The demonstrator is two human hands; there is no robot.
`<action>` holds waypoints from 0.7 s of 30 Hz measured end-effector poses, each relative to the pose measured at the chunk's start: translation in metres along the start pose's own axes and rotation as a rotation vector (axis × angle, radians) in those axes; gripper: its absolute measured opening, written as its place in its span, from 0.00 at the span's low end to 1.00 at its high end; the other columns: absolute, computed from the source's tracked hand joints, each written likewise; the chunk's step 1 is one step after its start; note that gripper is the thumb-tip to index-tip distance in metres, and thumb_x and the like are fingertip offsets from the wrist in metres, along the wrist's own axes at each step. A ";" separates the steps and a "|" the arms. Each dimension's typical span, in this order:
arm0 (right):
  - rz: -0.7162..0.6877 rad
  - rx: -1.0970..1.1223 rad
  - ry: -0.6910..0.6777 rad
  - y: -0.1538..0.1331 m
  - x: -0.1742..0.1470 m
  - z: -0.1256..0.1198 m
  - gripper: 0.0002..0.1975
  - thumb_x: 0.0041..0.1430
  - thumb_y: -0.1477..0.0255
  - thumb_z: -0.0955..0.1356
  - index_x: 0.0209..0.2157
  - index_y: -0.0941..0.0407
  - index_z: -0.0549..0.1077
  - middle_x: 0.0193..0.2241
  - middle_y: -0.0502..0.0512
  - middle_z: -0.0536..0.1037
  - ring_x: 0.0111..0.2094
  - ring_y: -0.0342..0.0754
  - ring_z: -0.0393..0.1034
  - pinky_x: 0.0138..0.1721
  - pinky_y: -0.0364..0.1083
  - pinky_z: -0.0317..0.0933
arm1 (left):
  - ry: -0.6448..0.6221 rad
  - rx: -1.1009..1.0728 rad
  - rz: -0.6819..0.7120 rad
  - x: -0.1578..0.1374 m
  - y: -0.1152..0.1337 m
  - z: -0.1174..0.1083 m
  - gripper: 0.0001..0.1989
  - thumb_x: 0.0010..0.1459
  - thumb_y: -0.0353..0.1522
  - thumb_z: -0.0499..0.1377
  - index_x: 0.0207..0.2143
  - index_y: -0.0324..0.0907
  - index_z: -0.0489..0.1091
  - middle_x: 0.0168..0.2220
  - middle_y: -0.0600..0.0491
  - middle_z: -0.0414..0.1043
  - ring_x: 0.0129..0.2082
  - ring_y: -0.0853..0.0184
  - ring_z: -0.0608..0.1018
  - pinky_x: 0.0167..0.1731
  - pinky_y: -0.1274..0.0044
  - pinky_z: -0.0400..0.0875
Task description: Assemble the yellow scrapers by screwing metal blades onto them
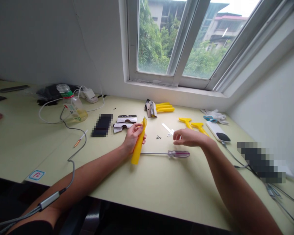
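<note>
A pale green table (161,189) fills the near part of the view, and a grey cable (72,163) runs across its left side. Both forearms of the person reach forward over the table.

The left hand (133,137) is closed around a yellow handle (138,143). The handle stands tilted, its lower end resting on the table and its upper end above the fingers. Just right of its lower end lies a screwdriver (169,153), flat on the table, with its clear purple grip pointing to the right.

The right hand (189,137) hovers over the table beyond the screwdriver, palm down, the fingers loosely bent and gripping nothing that can be seen. Its fingertips are near some small screws (158,137) and a thin metal strip (167,128).

Further back, two yellow T-shaped parts (193,125) lie behind the right hand, and more yellow handles (164,107) lie near the wall. To the left stand a bottle (72,103) with yellowish liquid and a white charger (88,94). White gloves (214,115) lie at the right corner.

Behind the table is a white wall, and a window (183,42) shows green trees and buildings.
</note>
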State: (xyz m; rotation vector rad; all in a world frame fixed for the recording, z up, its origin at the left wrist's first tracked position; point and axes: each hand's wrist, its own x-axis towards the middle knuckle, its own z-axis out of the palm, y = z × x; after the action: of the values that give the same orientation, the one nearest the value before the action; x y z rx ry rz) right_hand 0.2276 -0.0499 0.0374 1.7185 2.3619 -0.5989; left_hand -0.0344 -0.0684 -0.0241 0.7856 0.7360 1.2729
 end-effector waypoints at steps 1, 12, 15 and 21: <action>-0.052 0.012 0.090 0.002 0.005 0.003 0.09 0.57 0.66 0.67 0.36 0.52 0.78 0.36 0.56 0.80 0.36 0.51 0.74 0.35 0.48 0.64 | -0.006 -0.006 -0.016 0.000 0.000 0.000 0.17 0.51 0.36 0.65 0.39 0.43 0.62 0.31 0.57 0.64 0.22 0.73 0.73 0.15 0.81 0.64; -0.217 -0.011 0.301 0.017 0.036 0.034 0.09 0.59 0.72 0.67 0.37 0.54 0.79 0.40 0.58 0.77 0.38 0.50 0.73 0.43 0.47 0.63 | -0.073 0.017 -0.041 -0.009 0.000 0.005 0.20 0.48 0.32 0.66 0.42 0.43 0.62 0.36 0.55 0.65 0.27 0.70 0.75 0.21 0.77 0.71; -0.238 -0.014 0.286 0.018 0.037 0.032 0.09 0.59 0.72 0.66 0.37 0.54 0.80 0.40 0.59 0.76 0.37 0.50 0.73 0.43 0.47 0.63 | -0.075 0.029 -0.031 -0.010 -0.001 0.005 0.25 0.46 0.33 0.68 0.44 0.44 0.61 0.37 0.55 0.65 0.28 0.70 0.75 0.21 0.77 0.72; -0.302 -0.053 0.319 0.017 0.040 0.035 0.09 0.59 0.74 0.66 0.36 0.54 0.80 0.38 0.59 0.77 0.39 0.51 0.72 0.44 0.48 0.63 | -0.063 0.058 -0.054 -0.009 -0.001 0.005 0.30 0.45 0.34 0.70 0.47 0.45 0.60 0.38 0.54 0.64 0.29 0.69 0.76 0.21 0.77 0.72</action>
State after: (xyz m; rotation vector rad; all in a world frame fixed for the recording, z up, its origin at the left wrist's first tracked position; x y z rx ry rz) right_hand 0.2270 -0.0247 -0.0123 1.5435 2.8611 -0.3129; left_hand -0.0312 -0.0781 -0.0213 0.8436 0.7415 1.1772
